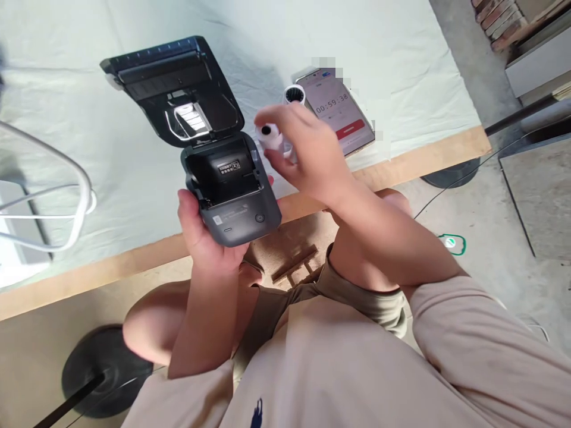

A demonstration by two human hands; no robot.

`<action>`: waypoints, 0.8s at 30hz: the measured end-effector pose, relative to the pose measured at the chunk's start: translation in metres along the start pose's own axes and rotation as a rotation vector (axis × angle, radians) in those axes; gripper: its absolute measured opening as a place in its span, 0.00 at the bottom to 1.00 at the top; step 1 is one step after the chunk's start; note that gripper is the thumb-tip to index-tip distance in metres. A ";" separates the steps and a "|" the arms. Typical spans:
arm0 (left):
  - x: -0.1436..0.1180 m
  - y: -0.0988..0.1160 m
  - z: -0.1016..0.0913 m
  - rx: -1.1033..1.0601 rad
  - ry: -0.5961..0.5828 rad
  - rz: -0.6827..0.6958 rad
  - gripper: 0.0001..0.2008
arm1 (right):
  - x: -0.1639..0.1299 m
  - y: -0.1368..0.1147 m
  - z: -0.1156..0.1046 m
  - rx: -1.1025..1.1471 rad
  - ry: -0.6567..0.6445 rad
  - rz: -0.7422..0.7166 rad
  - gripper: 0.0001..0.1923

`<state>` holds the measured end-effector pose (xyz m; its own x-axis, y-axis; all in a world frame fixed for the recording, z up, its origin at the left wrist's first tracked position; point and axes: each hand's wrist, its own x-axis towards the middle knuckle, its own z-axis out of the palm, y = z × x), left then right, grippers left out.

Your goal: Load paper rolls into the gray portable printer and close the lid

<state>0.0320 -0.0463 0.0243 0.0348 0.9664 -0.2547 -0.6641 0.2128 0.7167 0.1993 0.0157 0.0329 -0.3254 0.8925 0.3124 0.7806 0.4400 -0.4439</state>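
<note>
Two hands are busy: the left hand point(200, 232) grips an open black printer point(232, 190) over the counter's point(134, 255) front edge, the right hand point(303, 154) pinches a white paper roll point(269, 135).

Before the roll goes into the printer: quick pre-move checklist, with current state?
1. Printer lid fully open: ok, hinged back and clear of the bay.
2. Paper bay free of an old roll: ok, looks empty.
3. Printer supported: ok, left hand grips it from below, off the table.
4. Paper roll secured: ok, right hand pinches it beside the bay.
5. Roll feed direction: cannot tell, loose end not visible.
6. Second white spool by the phone: ok, clear of the bay.
</note>
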 end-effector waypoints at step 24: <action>-0.002 -0.010 -0.012 0.139 -0.085 0.036 0.19 | -0.018 -0.012 -0.010 0.166 0.009 -0.248 0.21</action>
<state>0.0297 -0.0520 0.0096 0.0801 0.9813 -0.1751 -0.5564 0.1898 0.8089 0.2013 -0.0064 0.0409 -0.4899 0.7553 0.4354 0.5801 0.6552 -0.4840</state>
